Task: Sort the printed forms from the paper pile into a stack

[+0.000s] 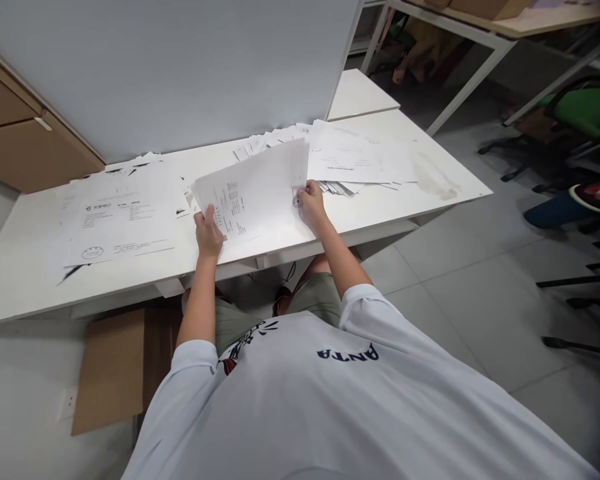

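Observation:
Between my two hands a few sheets of printed paper (260, 190) stand tilted up on their long edge above the white desk. My left hand (209, 232) is closed on their left side, thumb on the front face. At the right side, my right hand (312, 203) pinches the sheets beside a round stamp mark. To the left lies a stack of printed papers (125, 220) with a logo and an oval stamp. Behind and to the right is a spread pile of papers (353, 157), its lower sheets fanned out unevenly.
The white desk (380, 210) runs along a grey partition panel (180, 67). Brown cabinets (15, 133) stand at the left end. An open cardboard box (113, 367) sits under the desk. A green chair (587, 110) and a blue bin (560, 210) are on the right; a person's hand (400, 75) shows farther back.

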Demonstrator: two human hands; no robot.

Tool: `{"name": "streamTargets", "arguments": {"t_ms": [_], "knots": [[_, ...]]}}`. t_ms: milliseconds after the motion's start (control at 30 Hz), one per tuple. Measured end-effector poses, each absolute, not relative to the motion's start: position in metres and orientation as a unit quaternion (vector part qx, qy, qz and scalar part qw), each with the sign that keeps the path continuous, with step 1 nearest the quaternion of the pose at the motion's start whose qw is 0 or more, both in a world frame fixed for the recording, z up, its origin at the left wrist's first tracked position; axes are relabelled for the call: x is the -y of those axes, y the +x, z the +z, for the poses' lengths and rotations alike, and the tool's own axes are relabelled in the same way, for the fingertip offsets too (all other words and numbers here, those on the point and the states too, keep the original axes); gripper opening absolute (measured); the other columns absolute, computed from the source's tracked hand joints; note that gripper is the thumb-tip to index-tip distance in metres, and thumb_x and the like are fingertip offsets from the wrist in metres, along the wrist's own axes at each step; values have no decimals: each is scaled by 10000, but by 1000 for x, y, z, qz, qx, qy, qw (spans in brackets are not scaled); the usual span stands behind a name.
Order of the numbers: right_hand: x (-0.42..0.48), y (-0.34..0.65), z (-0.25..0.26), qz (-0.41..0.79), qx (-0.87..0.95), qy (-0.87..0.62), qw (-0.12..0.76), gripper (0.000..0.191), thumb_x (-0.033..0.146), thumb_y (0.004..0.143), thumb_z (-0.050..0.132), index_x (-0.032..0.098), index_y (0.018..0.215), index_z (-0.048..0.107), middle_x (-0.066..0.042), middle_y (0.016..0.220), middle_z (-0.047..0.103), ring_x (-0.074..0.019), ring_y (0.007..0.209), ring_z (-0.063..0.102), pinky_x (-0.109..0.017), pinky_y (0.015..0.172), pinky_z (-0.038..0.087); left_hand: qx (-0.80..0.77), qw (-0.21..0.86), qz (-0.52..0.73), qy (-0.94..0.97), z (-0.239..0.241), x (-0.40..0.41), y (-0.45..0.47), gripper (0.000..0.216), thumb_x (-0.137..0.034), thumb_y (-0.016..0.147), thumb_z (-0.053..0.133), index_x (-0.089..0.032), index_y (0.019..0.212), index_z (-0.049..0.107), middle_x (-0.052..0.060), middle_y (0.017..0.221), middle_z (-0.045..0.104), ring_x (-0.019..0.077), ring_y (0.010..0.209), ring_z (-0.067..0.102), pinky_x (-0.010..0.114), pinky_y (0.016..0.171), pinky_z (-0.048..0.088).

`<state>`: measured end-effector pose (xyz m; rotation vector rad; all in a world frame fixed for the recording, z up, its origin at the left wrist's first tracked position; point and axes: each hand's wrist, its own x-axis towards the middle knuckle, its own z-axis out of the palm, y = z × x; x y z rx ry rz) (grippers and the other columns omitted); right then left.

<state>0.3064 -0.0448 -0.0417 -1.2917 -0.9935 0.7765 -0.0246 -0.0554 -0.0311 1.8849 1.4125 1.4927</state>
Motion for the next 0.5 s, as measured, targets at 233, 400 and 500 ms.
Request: {"name": "streamTargets", "arguments": {"t_ms": [233,400,500], "knots": [[64,299,-30,217,431,-509,712,168,409,865,496,267,928,431,-17,886,493,-162,861,539,-304,828,481,-486,203,536,659,-25,53,-19,934,-758,839,482,-240,1558,188,193,1384,464,272,1113,575,383,903,490],[75,290,-28,167,460,-520,700,229,478,853,518,273,908,434,-29,928,478,-198,940,535,-348,887,473,-497,227,560,622,-17,54,-25,939,-782,843,441,-254,1570,169,139,1208,596,179,811,611,283,726,491],[77,287,-28,177,491,-516,680,262,497,830,536,269,932,458,-39,954,485,-218,990,533,-368,928,467,-504,222,587,594,-17,50,-30,857,-771,862,419,-227,1515,314,77,961,616,169,766,581,281,748,483]]}}
